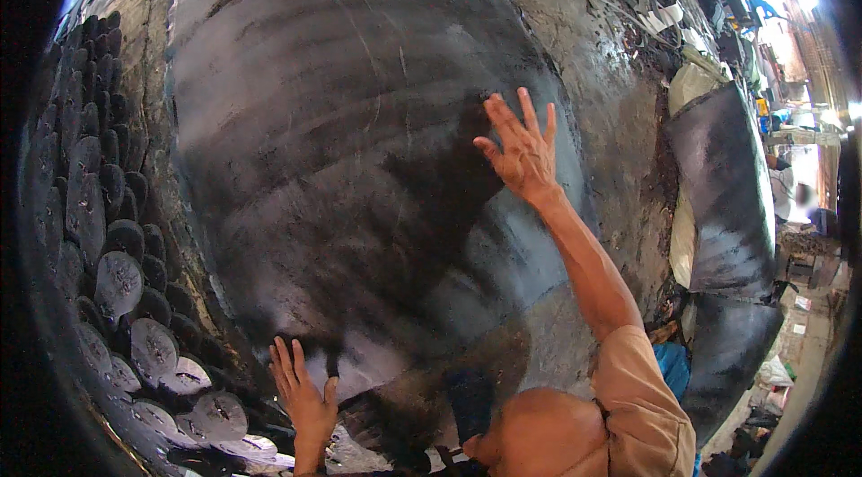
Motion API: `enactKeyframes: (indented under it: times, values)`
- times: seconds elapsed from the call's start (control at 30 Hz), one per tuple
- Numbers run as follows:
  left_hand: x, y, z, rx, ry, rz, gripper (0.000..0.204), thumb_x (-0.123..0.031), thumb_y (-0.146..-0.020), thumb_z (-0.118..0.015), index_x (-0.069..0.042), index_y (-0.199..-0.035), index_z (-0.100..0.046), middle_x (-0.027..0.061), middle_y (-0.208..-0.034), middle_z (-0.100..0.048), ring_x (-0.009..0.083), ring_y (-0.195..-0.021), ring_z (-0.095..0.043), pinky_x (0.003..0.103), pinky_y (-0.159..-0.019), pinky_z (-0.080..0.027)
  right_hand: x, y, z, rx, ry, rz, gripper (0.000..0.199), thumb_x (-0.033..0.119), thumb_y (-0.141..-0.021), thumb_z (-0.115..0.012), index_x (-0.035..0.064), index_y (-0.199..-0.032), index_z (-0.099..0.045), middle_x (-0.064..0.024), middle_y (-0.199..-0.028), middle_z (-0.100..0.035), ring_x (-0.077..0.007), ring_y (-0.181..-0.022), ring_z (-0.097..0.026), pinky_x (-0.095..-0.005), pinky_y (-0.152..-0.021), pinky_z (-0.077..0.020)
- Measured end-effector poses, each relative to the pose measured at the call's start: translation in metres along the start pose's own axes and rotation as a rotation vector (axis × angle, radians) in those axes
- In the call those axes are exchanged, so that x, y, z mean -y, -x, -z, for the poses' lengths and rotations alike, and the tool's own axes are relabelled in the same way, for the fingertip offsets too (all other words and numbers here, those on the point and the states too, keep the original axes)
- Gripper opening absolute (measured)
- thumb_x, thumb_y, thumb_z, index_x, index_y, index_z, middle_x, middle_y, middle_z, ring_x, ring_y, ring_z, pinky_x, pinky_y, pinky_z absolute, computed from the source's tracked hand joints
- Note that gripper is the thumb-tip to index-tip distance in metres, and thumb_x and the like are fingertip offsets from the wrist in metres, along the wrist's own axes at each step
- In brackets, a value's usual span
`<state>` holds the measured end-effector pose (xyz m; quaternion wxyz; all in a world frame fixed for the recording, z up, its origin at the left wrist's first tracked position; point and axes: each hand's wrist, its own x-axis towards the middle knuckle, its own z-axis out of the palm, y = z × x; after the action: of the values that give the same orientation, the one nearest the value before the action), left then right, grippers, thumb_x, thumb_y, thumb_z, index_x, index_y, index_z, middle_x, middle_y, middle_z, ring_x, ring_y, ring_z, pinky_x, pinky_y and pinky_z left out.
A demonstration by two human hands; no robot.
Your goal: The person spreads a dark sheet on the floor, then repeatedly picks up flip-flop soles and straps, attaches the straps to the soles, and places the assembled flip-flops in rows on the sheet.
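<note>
A large dark sheet (296, 154), smooth with pale scratch lines, lies spread over the ground in front of me. My right hand (521, 149) is over its right part, palm down, fingers spread. Near the sheet's lower left edge is my left hand (305, 396), also flat with the fingers apart. Neither hand holds anything. Whether the palms press on the sheet or hover just above it, I cannot tell. A tan sleeve (642, 387) covers my right upper arm.
Rows of dark sole-shaped pieces (118, 284) lie overlapping along the left side. To the right, black sheets (727, 194) rest on pale sacks (682, 243). A blue cloth or bag (672, 371) is beside my right arm. Scattered clutter (664, 19) lies at the far right.
</note>
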<state>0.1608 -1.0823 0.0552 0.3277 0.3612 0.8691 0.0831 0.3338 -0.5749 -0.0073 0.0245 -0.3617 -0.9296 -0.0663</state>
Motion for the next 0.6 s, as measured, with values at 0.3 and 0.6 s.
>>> enactKeyframes:
  times: [0.3, 0.6]
  values:
    - [0.003, 0.005, -0.008, -0.06, 0.01, -0.054, 0.102, -0.014, -0.086, -0.079, -0.004, -0.17, -0.021, 0.0231, -0.179, -0.009, 0.0485, -0.163, -0.011, 0.064, -0.131, -0.013, -0.008, -0.006, 0.002, -0.103, -0.15, -0.192, 0.049, 0.042, -0.108, -0.058, 0.0122, -0.146, -0.065, -0.0063, -0.159, -0.057, -0.0336, -0.156, -0.038, -0.06, -0.129, -0.0201]
    - [0.005, 0.003, -0.005, -0.061, 0.01, -0.084, 0.105, -0.008, -0.084, -0.081, -0.003, -0.169, -0.02, 0.0253, -0.178, -0.009, 0.0486, -0.163, -0.011, 0.063, -0.131, -0.013, -0.059, 0.062, -0.012, -0.07, -0.187, 0.118, 0.058, 0.044, -0.108, -0.058, 0.0137, -0.157, -0.053, -0.011, -0.167, -0.047, -0.0349, -0.157, -0.035, -0.0581, -0.129, -0.0199]
